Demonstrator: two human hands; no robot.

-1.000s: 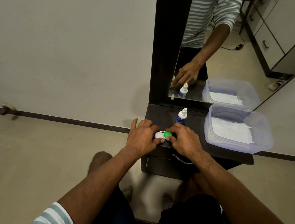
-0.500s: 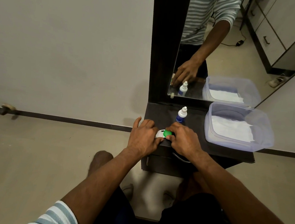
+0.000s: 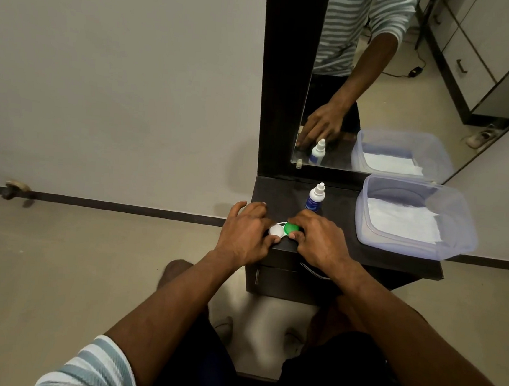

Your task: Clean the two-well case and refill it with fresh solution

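The two-well case (image 3: 282, 229) lies near the front left edge of the dark dresser top (image 3: 341, 200), with one white cap and one green cap. My left hand (image 3: 245, 233) holds the white-capped side, thumb against its front. My right hand (image 3: 320, 240) pinches the green cap (image 3: 291, 227) between thumb and fingers. A small solution bottle (image 3: 316, 198) with a white nozzle and blue label stands upright just behind the case.
A clear plastic tub (image 3: 414, 219) lined with white tissue sits on the right of the dresser top. A mirror (image 3: 380, 80) rises behind and reflects the bottle, the tub and an arm. Drawers sit below the front edge. My knees are under it.
Both hands stay on the case at the same spot. The right fingers have shifted slightly on the green cap; nothing has come off.
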